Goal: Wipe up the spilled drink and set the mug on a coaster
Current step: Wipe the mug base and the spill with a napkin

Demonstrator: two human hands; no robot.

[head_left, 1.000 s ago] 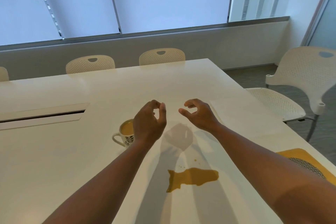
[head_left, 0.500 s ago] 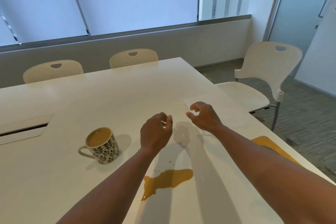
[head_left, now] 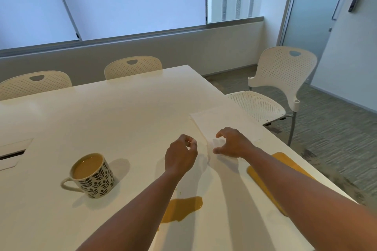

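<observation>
A white mug point(head_left: 91, 175) with a black leaf pattern, full of milky coffee, stands on the white table point(head_left: 122, 112) at the left. A brown spill point(head_left: 183, 209) lies near the front, between my forearms. A white paper sheet point(head_left: 220, 120) lies flat near the table's right edge. My right hand point(head_left: 232, 143) hovers at the sheet's near corner with fingers spread and curved, thumb low by the surface. My left hand point(head_left: 180, 157) hangs beside it, loosely curled, holding nothing. A yellow coaster point(head_left: 259, 175) lies partly hidden under my right forearm.
A white perforated chair point(head_left: 283, 71) stands off the table's right side. Two more chairs point(head_left: 132, 66) are tucked in along the far edge. A cable slot point(head_left: 12, 153) is set into the table at the left. A glass door point(head_left: 318, 6) is at the back right.
The view has swung right and both hands moved right toward the white sheet; the right hand now sits at its near corner. The mug and spill have not moved on the table.
</observation>
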